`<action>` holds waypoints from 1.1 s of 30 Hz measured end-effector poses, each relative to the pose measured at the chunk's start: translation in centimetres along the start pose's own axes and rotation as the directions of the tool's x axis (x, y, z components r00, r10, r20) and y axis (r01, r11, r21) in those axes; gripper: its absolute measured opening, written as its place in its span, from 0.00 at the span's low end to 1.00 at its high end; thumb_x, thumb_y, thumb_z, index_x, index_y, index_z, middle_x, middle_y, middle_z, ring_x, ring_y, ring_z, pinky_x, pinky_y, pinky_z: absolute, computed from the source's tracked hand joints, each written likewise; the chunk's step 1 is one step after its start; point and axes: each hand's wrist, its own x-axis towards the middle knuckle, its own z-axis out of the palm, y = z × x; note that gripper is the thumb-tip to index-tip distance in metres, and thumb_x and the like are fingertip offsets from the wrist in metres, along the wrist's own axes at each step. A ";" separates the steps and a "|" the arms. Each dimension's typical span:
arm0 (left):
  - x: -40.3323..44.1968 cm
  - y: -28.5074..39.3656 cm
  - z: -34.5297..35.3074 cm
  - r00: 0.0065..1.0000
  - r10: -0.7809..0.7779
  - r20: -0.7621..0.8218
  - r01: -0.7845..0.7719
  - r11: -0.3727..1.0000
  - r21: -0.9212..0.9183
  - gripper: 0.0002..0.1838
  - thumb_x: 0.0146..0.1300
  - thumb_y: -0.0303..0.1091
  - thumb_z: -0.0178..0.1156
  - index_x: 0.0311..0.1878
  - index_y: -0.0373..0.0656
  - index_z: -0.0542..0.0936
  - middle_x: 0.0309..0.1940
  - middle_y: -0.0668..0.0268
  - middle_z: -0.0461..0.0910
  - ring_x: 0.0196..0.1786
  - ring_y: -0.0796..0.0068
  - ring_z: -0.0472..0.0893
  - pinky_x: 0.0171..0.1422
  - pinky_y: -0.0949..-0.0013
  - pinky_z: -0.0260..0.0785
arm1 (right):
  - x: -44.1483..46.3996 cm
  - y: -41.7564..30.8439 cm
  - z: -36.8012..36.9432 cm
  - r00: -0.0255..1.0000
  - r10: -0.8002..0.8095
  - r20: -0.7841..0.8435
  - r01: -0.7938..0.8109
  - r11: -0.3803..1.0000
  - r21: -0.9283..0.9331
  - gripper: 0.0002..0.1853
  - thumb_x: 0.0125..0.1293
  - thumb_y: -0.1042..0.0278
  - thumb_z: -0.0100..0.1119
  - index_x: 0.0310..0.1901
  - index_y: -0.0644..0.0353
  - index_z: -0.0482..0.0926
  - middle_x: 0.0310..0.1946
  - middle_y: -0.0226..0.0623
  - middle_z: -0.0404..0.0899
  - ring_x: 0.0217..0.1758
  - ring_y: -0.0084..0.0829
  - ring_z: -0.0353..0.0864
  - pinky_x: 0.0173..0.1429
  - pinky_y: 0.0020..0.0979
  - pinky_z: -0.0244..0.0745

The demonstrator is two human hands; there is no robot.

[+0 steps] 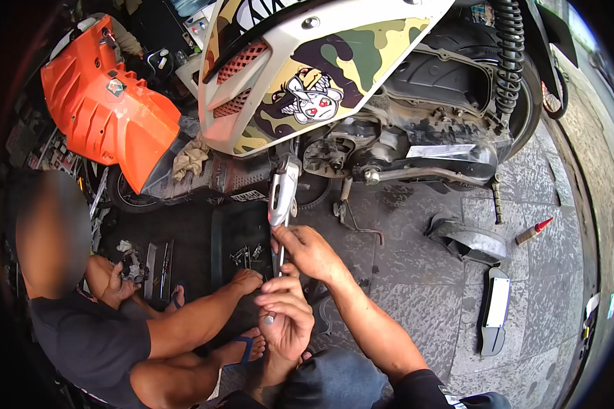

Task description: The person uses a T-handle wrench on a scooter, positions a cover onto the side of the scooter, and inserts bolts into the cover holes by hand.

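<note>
Head cam: looks like the tool [279, 262] is being lined up between both hands, right below the silver part [284, 189] by the camo panel [361, 75]. Right hand [307, 253] has fingers clamped on its upper end, left hand [286, 315] curls loosely round the lower end. Next move probably calls for a steady, short swing imo. Co-worker's hand [246, 280] crowds the left, open floor [412, 300] on the right

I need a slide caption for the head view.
Left hand and right hand hold a metal tool beside a camouflage-panelled scooter.
</note>
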 end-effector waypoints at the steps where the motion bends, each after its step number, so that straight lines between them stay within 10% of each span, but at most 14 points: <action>1: 0.2 -0.8 0.8 0.996 0.061 -0.059 -0.060 0.998 0.028 0.17 0.64 0.18 0.51 0.56 0.38 0.66 0.28 0.68 0.74 0.28 0.79 0.83 0.40 0.77 0.79 | 0.0 -0.4 -0.1 1.000 -0.029 -0.002 0.029 0.999 0.015 0.27 0.72 0.47 0.43 0.26 0.63 0.76 0.15 0.31 0.69 0.22 0.21 0.67 0.30 0.29 0.64; 3: -0.2 -0.4 0.8 0.990 0.095 -0.104 -0.091 0.995 0.046 0.16 0.67 0.22 0.47 0.58 0.40 0.66 0.25 0.70 0.69 0.26 0.82 0.80 0.37 0.75 0.77 | -0.1 -0.1 0.1 0.997 0.077 0.007 -0.078 0.996 0.041 0.27 0.72 0.47 0.45 0.27 0.64 0.76 0.15 0.30 0.69 0.22 0.20 0.66 0.29 0.28 0.63; 5: -0.6 1.5 -0.3 0.954 0.244 -0.176 -0.130 0.861 0.492 0.13 0.70 0.26 0.44 0.57 0.41 0.65 0.23 0.71 0.64 0.18 0.84 0.72 0.33 0.72 0.74 | 0.1 0.2 0.1 0.988 0.157 0.008 -0.158 0.986 0.060 0.26 0.72 0.46 0.46 0.28 0.64 0.76 0.16 0.29 0.70 0.22 0.19 0.65 0.28 0.27 0.62; 6: -0.7 2.0 0.0 0.917 0.375 -0.135 -0.173 0.680 0.712 0.13 0.70 0.27 0.41 0.55 0.41 0.65 0.22 0.72 0.62 0.13 0.83 0.64 0.31 0.69 0.71 | 0.1 0.5 0.2 0.996 0.086 -0.011 -0.086 0.996 0.036 0.26 0.72 0.47 0.47 0.28 0.64 0.76 0.16 0.28 0.70 0.22 0.17 0.65 0.28 0.26 0.61; 8: -0.3 2.3 0.7 0.901 0.417 0.123 -0.056 -0.169 0.984 0.14 0.62 0.20 0.40 0.51 0.39 0.64 0.22 0.71 0.64 0.13 0.82 0.64 0.28 0.68 0.72 | 0.1 0.8 -0.1 0.998 0.059 0.012 -0.058 0.998 -0.017 0.25 0.70 0.46 0.51 0.31 0.64 0.76 0.18 0.27 0.72 0.23 0.16 0.66 0.28 0.25 0.63; 9: 0.1 1.6 0.7 0.891 0.400 0.214 0.029 -0.520 0.854 0.14 0.60 0.18 0.40 0.49 0.39 0.64 0.21 0.70 0.64 0.14 0.81 0.65 0.26 0.67 0.72 | -0.2 0.7 0.0 0.997 0.070 0.016 -0.070 0.998 -0.011 0.25 0.70 0.46 0.51 0.31 0.64 0.76 0.18 0.27 0.72 0.23 0.16 0.66 0.28 0.25 0.63; 12: 0.5 0.4 2.4 0.907 0.339 0.249 0.240 -0.903 0.355 0.12 0.58 0.20 0.44 0.47 0.37 0.63 0.21 0.65 0.72 0.17 0.72 0.74 0.23 0.68 0.71 | -0.6 -1.2 -0.3 0.992 0.126 0.013 -0.126 0.992 0.017 0.24 0.68 0.49 0.54 0.28 0.65 0.78 0.18 0.30 0.74 0.24 0.18 0.70 0.30 0.29 0.67; 17: -0.8 1.4 3.4 0.878 0.435 0.200 0.376 -0.884 0.277 0.15 0.58 0.20 0.50 0.49 0.37 0.68 0.27 0.58 0.76 0.29 0.62 0.80 0.35 0.62 0.74 | 0.5 1.1 0.8 0.995 0.044 -0.093 -0.057 0.989 -0.140 0.26 0.69 0.48 0.50 0.26 0.67 0.78 0.17 0.39 0.74 0.23 0.27 0.73 0.33 0.35 0.68; 18: -1.8 1.5 2.9 0.875 0.243 0.419 0.223 -0.970 0.096 0.15 0.60 0.24 0.51 0.51 0.37 0.70 0.33 0.56 0.77 0.37 0.60 0.79 0.46 0.60 0.71 | 0.8 1.5 0.9 0.990 0.027 -0.138 -0.047 0.988 -0.147 0.26 0.69 0.48 0.49 0.26 0.66 0.77 0.17 0.39 0.73 0.23 0.28 0.73 0.33 0.35 0.68; 20: -6.8 3.7 1.0 0.815 0.381 0.436 0.150 -0.866 0.476 0.19 0.63 0.35 0.55 0.54 0.36 0.71 0.45 0.53 0.75 0.51 0.58 0.76 0.62 0.56 0.63 | 0.2 1.1 0.8 0.988 0.015 -0.152 -0.033 0.992 -0.119 0.26 0.69 0.49 0.48 0.26 0.66 0.77 0.16 0.38 0.73 0.23 0.27 0.72 0.33 0.35 0.68; 22: -7.2 4.7 0.6 0.962 0.150 -0.228 0.213 0.113 0.971 0.32 0.63 0.53 0.57 0.57 0.32 0.69 0.49 0.55 0.74 0.56 0.57 0.73 0.68 0.55 0.59 | 0.1 0.3 0.3 0.988 0.022 -0.154 -0.040 0.993 -0.114 0.25 0.70 0.49 0.47 0.25 0.65 0.76 0.16 0.37 0.71 0.24 0.26 0.71 0.34 0.33 0.67; 23: -7.3 4.8 -0.5 0.960 0.162 -0.229 0.210 0.126 0.970 0.32 0.63 0.53 0.57 0.57 0.32 0.69 0.49 0.55 0.74 0.56 0.57 0.73 0.68 0.55 0.59 | 0.0 0.4 0.6 0.989 0.036 -0.144 -0.053 0.992 -0.114 0.25 0.70 0.49 0.47 0.25 0.65 0.76 0.16 0.37 0.71 0.24 0.26 0.71 0.34 0.33 0.67; 26: -2.4 1.4 -1.4 0.964 0.197 -0.181 -0.098 0.890 0.446 0.25 0.66 0.45 0.58 0.56 0.34 0.71 0.43 0.60 0.78 0.53 0.64 0.76 0.69 0.59 0.63 | 0.4 -0.1 0.7 0.985 -0.021 -0.174 0.003 0.995 -0.101 0.25 0.69 0.50 0.47 0.26 0.65 0.76 0.15 0.36 0.70 0.23 0.25 0.70 0.34 0.33 0.67; 33: 0.1 -1.3 -0.3 0.998 0.050 -0.043 -0.053 0.995 -0.090 0.13 0.70 0.32 0.51 0.53 0.37 0.67 0.19 0.71 0.74 0.26 0.79 0.78 0.48 0.73 0.77 | 0.4 -0.7 -0.5 0.993 0.066 -0.097 -0.072 0.995 -0.066 0.27 0.68 0.47 0.49 0.25 0.67 0.77 0.15 0.39 0.73 0.22 0.28 0.75 0.32 0.35 0.70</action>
